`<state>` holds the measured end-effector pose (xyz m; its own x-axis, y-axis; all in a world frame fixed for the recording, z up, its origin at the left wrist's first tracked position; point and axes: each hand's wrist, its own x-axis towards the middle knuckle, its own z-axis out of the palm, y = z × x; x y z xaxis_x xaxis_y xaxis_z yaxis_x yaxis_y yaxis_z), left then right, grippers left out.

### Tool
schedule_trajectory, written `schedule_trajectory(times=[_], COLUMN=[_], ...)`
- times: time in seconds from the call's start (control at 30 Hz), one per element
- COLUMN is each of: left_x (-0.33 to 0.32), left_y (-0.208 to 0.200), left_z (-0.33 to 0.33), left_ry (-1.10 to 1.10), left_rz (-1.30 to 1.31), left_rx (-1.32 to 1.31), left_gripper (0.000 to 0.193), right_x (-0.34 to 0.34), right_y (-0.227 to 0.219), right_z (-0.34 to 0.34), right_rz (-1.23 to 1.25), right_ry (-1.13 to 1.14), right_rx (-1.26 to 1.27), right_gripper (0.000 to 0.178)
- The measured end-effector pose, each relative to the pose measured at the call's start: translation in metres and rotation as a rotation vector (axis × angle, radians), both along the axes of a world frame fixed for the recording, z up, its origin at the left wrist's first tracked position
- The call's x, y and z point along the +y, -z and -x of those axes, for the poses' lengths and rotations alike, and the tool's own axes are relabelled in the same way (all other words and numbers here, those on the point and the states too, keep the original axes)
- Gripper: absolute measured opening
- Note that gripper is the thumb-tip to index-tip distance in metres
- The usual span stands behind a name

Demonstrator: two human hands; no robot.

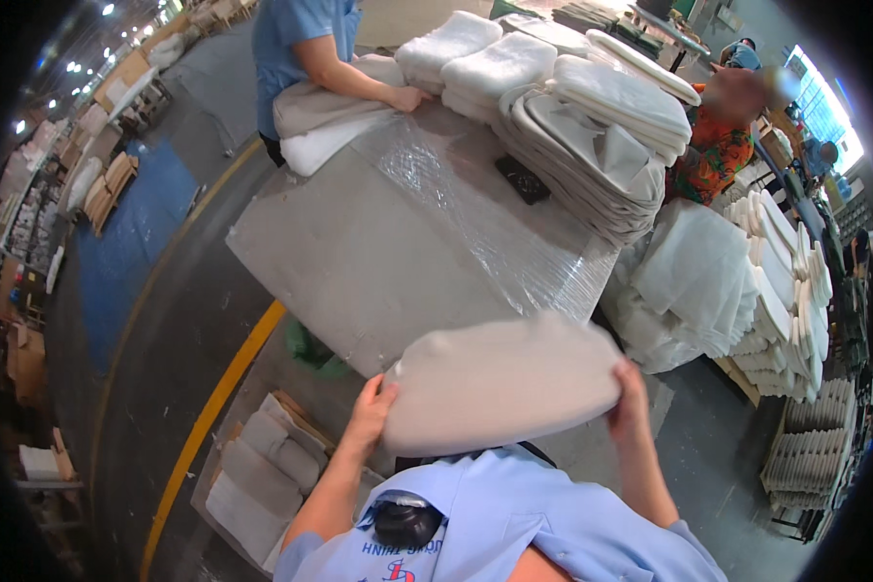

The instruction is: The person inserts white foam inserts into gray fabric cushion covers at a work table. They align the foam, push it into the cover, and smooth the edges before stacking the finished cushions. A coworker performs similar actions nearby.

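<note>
A beige fabric-covered cushion (pixel 500 383) with rounded corners is held up in front of my chest, over the near edge of the table. My left hand (pixel 370 415) grips its left end, thumb against the edge. At the opposite end, my right hand (pixel 630 400) is closed on the cushion's edge; some of its fingers are hidden behind the fabric. The cushion's surface looks slightly blurred. Beyond it lies the grey table top (pixel 359 242), partly covered with clear plastic film (pixel 456 209).
Stacked grey covers (pixel 582 165) and white pads (pixel 495 53) fill the table's far right. A dark object (pixel 522 179) lies beside them. A co-worker's hand (pixel 407 97) touches a cushion at the far left. More cushions (pixel 262 461) sit on a low pallet at my left.
</note>
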<state>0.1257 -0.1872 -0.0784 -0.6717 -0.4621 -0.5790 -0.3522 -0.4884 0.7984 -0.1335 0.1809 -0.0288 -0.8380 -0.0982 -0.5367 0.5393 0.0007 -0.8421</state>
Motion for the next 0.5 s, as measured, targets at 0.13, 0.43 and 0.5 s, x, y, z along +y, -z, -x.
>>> schedule_trajectory(times=[0.13,0.43,0.5], left_x=[0.045,-0.008,0.007], left_y=[-0.026,-0.298,-0.369], left_z=[0.041,0.047,0.023], left_ry=[-0.039,0.075,0.006], left_rz=[0.245,1.324,1.641], left_rx=[0.300,0.743,0.884], left_gripper=[0.066,0.081,0.079], right_x=[-0.037,-0.016,-0.014], right_y=[-0.085,-0.120,-0.125], right_z=[0.034,0.010,0.011], right_rz=[0.517,0.285,0.191], right_ry=[0.063,-0.065,-0.226], right_rx=[0.104,0.461,0.544], right_gripper=[0.066,0.064,0.054])
